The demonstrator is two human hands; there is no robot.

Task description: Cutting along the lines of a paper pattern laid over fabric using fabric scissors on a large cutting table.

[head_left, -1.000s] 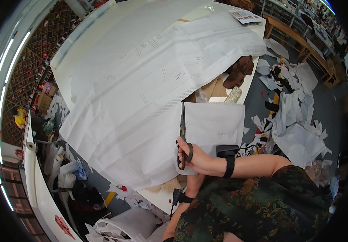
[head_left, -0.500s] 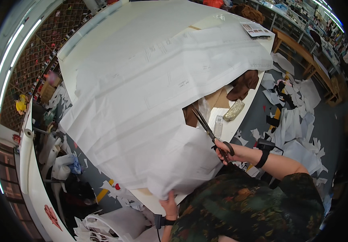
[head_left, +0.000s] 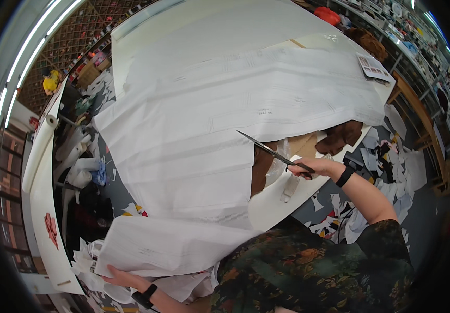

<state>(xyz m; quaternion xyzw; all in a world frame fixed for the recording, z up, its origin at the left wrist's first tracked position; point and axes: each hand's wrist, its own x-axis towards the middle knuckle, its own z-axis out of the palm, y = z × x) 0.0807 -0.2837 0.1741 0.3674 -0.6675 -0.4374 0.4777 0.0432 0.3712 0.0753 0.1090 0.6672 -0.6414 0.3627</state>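
My right hand [head_left: 316, 167] grips long black scissors [head_left: 272, 151], blades pointing up-left toward the cut edge of a big white paper sheet with faint printed lines [head_left: 225, 125]. The sheet covers most of the pale cutting table [head_left: 272, 208]. A cut-off white paper piece [head_left: 167, 248] hangs off the table's near edge, and my left hand [head_left: 123, 276] holds it by its lower corner, down at the bottom left. Both wrists wear black bands.
A brown lump of material [head_left: 345, 136] and cardboard lie at the table's right edge. Paper scraps [head_left: 386, 172] litter the floor on the right. Paper rolls [head_left: 74, 161] stand at the left. A small printed card [head_left: 373, 68] lies far right; shelves beyond.
My right hand with the scissors moved from the near edge up and right along the cut. The cut-off piece dropped down-left, my left hand holding it lower.
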